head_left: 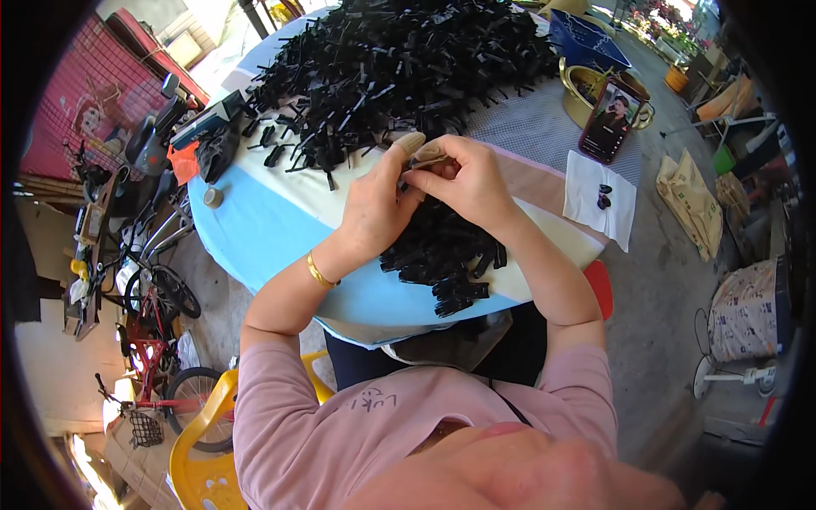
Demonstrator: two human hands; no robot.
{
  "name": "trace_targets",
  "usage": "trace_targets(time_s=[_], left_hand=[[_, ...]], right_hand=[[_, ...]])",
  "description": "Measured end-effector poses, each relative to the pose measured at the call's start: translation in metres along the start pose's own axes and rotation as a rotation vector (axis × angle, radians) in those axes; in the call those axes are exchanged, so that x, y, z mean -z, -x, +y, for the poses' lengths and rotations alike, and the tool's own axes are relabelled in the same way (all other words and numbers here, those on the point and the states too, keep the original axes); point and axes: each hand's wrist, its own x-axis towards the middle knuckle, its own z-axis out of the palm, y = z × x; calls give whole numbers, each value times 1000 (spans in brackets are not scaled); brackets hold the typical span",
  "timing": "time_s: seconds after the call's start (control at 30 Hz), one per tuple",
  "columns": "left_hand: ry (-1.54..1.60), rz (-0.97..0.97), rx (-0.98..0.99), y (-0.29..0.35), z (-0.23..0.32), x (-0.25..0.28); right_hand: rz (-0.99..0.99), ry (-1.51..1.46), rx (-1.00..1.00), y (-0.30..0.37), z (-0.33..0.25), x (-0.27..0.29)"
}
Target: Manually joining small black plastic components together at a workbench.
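The left hand (378, 208) and right hand (472, 183) meet, fingers pressed together, anything pinched hidden. Narrow black strips (399, 68) lie at their 12 and 6 o'clock; at 2 o'clock, a round golden metal pot (580, 114) has unclear contents.

We see a loose heap of short black strips (399, 72) covering the worktop (263, 225)'s far side; a smaller pile (438, 259) lies nearer us.
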Motion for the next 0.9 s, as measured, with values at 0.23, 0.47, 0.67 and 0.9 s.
trace_targets(time_s=[0.23, 0.47, 0.67, 0.9], left_hand=[[-138, 144, -165, -12, 4, 22], [1256, -585, 405, -15, -21, 33], [1253, -468, 343, -17, -17, 24], [1471, -573, 583, -13, -20, 16]], right_hand=[[77, 46, 127, -8, -8, 24], [-197, -485, -88, -8, -10, 37], [-198, -558, -171, -6, -5, 36], [-380, -518, -75, -7, -5, 27]])
